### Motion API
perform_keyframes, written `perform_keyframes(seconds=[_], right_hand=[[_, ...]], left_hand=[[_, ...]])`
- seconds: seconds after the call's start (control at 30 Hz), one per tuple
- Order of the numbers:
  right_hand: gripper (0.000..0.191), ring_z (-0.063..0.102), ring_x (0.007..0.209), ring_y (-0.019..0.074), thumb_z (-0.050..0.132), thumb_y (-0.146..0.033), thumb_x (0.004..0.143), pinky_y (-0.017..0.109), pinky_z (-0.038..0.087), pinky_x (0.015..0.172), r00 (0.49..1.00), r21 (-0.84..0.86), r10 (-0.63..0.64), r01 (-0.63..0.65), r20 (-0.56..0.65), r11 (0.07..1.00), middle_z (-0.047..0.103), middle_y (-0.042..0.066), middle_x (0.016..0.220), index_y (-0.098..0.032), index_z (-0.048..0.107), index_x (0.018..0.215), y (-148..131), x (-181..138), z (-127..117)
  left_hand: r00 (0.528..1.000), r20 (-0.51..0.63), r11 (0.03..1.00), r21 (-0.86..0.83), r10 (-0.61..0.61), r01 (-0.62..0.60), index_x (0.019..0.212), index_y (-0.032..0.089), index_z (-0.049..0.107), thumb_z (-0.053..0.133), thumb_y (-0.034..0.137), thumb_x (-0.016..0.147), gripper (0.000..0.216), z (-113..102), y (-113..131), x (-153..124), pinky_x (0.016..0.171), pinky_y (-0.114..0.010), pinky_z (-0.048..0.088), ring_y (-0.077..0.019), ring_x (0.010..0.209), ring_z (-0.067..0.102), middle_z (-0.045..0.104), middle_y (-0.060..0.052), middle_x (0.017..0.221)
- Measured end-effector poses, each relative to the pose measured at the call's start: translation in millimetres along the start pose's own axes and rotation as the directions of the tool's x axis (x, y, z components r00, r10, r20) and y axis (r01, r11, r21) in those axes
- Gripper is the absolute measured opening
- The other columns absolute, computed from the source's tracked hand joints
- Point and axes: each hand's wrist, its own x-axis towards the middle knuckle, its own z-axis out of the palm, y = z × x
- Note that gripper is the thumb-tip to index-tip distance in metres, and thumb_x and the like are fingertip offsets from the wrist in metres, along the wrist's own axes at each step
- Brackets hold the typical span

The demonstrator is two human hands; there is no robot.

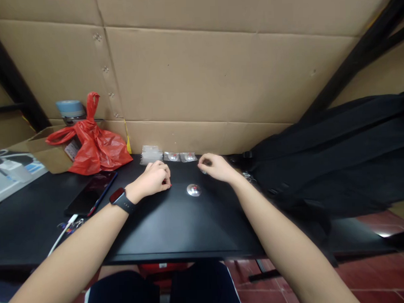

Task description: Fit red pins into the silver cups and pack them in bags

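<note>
My left hand (154, 179) rests low over the black table, fingers curled, with a tiny red spot at the fingertips; what it holds is too small to make out. Between the hands lies a round, shiny, clear disc with a red centre (194, 190). To its upper right, my right hand (217, 167) has thumb and fingers closed together near the tabletop; a sliver of something shiny shows below them, mostly hidden. Behind the hands, a pile of small clear plastic bags (151, 154) sits beside two clear packets with red-centred contents, a left packet (171, 156) and a right packet (188, 157).
A phone (91, 193) with a white cable (62, 236) lies left. Behind it stand a knotted red plastic bag (97, 146), an open cardboard box (51, 152) and a blue-lidded bottle (70, 109). A power strip (11, 187) is far left; a black backpack (338, 155) fills the right.
</note>
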Motion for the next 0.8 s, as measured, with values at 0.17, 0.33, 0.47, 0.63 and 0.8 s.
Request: perform_keyframes(seconds=[0.17, 0.33, 0.47, 0.63, 0.8], right_hand=[[0.025, 0.065, 0.085, 0.0218, 0.070, -0.022, 0.071, 0.034, 0.049, 0.081, 0.994, -0.160, 0.108, -0.108, -0.004, 0.981, 0.071, 0.008, 0.098, -0.019, 0.068, 0.096, 26.1, 1.2, 0.8], [0.019, 0.067, 0.081, 0.0196, 0.069, -0.020, 0.073, 0.031, 0.050, 0.077, 0.989, -0.099, 0.117, -0.109, 0.089, 0.989, 0.074, 0.006, 0.091, -0.019, 0.069, 0.092, 35.2, 0.3, 3.7], [0.016, 0.067, 0.078, 0.0183, 0.070, -0.019, 0.074, 0.031, 0.051, 0.077, 0.991, -0.053, 0.108, -0.104, 0.079, 0.993, 0.074, 0.005, 0.088, -0.018, 0.070, 0.090, 40.0, 1.3, 3.9], [0.017, 0.067, 0.077, 0.0177, 0.071, -0.018, 0.073, 0.032, 0.052, 0.078, 0.989, 0.004, 0.127, -0.127, 0.082, 0.992, 0.075, 0.005, 0.087, -0.017, 0.070, 0.089, 43.7, 2.4, 4.7], [0.015, 0.066, 0.076, 0.0172, 0.068, -0.023, 0.075, 0.032, 0.052, 0.077, 0.991, 0.020, 0.126, -0.127, 0.034, 0.992, 0.074, 0.006, 0.087, -0.017, 0.068, 0.089, 44.0, 3.2, 5.6]], left_hand=[[0.998, 0.052, 0.999, 0.021, 0.027, -0.028, 0.070, 0.022, 0.069, 0.065, 0.031, 0.086, 0.019, -0.1, 8.5, -0.6, 0.086, -0.036, 0.034, -0.0234, 0.101, 0.052, 0.067, -0.005, 0.092], [1.000, 0.000, 1.000, 0.001, 0.011, -0.011, 0.081, 0.021, 0.064, 0.051, 0.031, 0.096, 0.021, -0.7, 13.4, 0.9, 0.085, -0.033, 0.032, -0.0198, 0.093, 0.057, 0.069, -0.003, 0.087], [0.998, -0.057, 1.000, -0.007, -0.001, 0.001, 0.083, 0.021, 0.065, 0.056, 0.035, 0.093, 0.020, -1.1, 9.7, 2.2, 0.085, -0.034, 0.031, -0.0193, 0.089, 0.061, 0.071, -0.003, 0.087], [0.988, -0.152, 0.999, -0.017, -0.035, 0.033, 0.087, 0.022, 0.065, 0.063, 0.034, 0.090, 0.013, -2.4, 8.1, 2.8, 0.087, -0.036, 0.030, -0.0198, 0.091, 0.062, 0.073, -0.002, 0.086], [0.980, -0.193, 0.999, 0.002, -0.047, 0.048, 0.087, 0.025, 0.070, 0.060, 0.035, 0.093, 0.015, -2.9, 9.8, 4.2, 0.091, -0.039, 0.029, -0.0224, 0.100, 0.060, 0.074, -0.002, 0.089]])
